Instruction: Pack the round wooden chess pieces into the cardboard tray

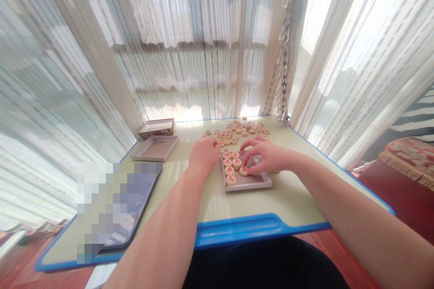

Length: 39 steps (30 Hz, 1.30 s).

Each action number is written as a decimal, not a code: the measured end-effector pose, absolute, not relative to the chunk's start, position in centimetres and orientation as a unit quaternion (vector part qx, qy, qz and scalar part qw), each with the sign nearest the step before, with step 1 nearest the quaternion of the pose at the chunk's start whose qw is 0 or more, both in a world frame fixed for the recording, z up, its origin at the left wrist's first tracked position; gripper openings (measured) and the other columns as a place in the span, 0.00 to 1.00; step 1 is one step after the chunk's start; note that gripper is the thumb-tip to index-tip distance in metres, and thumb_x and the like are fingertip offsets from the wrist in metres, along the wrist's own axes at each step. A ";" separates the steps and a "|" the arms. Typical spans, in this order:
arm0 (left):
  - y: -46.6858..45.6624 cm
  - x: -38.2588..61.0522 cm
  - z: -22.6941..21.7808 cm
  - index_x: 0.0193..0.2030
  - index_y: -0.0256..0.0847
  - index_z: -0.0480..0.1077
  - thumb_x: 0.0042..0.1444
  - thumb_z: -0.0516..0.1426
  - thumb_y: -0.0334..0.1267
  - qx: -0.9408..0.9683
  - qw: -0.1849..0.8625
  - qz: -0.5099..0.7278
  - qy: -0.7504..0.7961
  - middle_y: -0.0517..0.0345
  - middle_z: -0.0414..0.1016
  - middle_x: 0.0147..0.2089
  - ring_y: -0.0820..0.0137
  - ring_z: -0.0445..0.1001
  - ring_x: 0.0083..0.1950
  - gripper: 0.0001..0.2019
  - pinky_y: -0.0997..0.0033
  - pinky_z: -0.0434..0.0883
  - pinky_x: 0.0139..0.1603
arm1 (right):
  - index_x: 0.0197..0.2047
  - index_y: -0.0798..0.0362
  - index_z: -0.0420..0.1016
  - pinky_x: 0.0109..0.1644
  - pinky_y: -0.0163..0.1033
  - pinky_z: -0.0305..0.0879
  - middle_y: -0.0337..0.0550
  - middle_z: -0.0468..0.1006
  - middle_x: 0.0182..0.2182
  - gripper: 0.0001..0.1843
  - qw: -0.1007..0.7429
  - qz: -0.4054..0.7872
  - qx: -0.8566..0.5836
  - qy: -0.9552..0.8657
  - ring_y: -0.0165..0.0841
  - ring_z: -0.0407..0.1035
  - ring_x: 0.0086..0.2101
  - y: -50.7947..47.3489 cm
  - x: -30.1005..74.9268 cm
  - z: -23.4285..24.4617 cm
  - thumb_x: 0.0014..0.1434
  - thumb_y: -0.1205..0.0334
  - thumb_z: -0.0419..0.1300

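Round wooden xiangqi pieces with red characters stand in a shallow grey box tray (250, 186), in two columns at its left side. My right hand (262, 156) is over the tray, thumb and finger closed on a red-marked piece (243, 171) in the second column. Its index finger stretches over the tray's far edge. Just left of the tray, my left hand (204, 153) has its fingers curled together, with another xiangqi piece (221, 143) at the fingertips. Part of that grip is hidden behind the hand.
Many loose xiangqi pieces (238, 130) lie scattered at the table's far side. On the left are an open shallow box (155, 156), a smaller printed box (156, 127) behind it, and a dark tablet (135, 228), partly blurred out. The table (237, 235) has a raised blue rim; curtains hang behind.
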<state>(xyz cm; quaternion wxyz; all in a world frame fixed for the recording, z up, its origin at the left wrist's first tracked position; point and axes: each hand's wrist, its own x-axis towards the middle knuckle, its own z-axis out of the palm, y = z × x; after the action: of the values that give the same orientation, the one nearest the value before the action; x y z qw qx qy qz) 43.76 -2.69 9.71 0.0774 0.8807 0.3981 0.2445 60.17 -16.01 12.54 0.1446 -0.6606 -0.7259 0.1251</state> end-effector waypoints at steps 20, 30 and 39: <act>-2.8 43.8 9.8 0.31 0.43 0.74 0.52 0.46 0.34 0.883 0.074 0.245 0.393 0.56 0.76 0.35 0.66 0.71 0.40 0.14 0.70 0.66 0.40 | 0.31 0.41 0.78 0.59 0.50 0.48 0.36 0.66 0.50 0.11 0.135 0.131 -0.656 -0.731 0.44 0.51 0.54 -15.8 60.2 12.4 0.44 0.48 0.62; -2.8 43.9 9.7 0.29 0.43 0.73 0.51 0.46 0.35 0.883 0.069 0.250 0.390 0.56 0.76 0.34 0.65 0.71 0.38 0.14 0.68 0.66 0.38 | 0.31 0.41 0.78 0.58 0.49 0.50 0.36 0.67 0.49 0.13 0.135 0.126 -0.659 -0.729 0.44 0.52 0.54 -15.7 60.0 12.4 0.43 0.46 0.62; -2.8 43.9 9.8 0.30 0.44 0.74 0.51 0.46 0.35 0.884 0.071 0.251 0.387 0.56 0.76 0.35 0.66 0.71 0.39 0.14 0.70 0.66 0.40 | 0.31 0.43 0.77 0.57 0.50 0.52 0.37 0.67 0.49 0.15 0.134 0.121 -0.664 -0.726 0.44 0.53 0.53 -15.8 60.0 12.5 0.41 0.44 0.62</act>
<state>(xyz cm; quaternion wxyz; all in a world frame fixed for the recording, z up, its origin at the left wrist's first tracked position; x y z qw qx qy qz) 43.87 -2.79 9.81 0.0711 0.8841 0.3874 0.2514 60.00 -15.77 12.45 0.1343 -0.6639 -0.7256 0.1215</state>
